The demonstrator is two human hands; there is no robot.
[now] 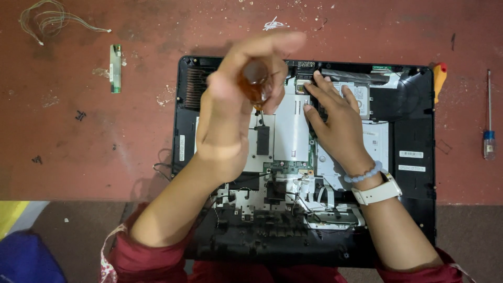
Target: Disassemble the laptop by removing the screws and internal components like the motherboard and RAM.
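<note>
Left hand (230,112): blurred, fingers closed around amber screwdriver handle (255,81); shaft mostly hidden.
Right hand (335,118): fingers spread flat on opened computer (414,126), covering parts.

Opened computer chassis (414,131) lies back-up on red floor (78,136), metal shielding and circuit board exposed. Left hand (230,112) raised above it, blurred, grip closed round amber screwdriver handle (255,78), shaft pointing down toward silver shield plate (291,131). Right hand (338,123) rests flat on the internals, fingertips beside hard drive (361,97); wrist wears white watch (380,191) and pale bead bracelet (362,175). Orange-handled tool (439,78) at chassis top right edge. Blue-handled screwdriver (489,131) lies well apart on the right. Small green board (115,68) and wire bundle (50,21) top left.
</note>
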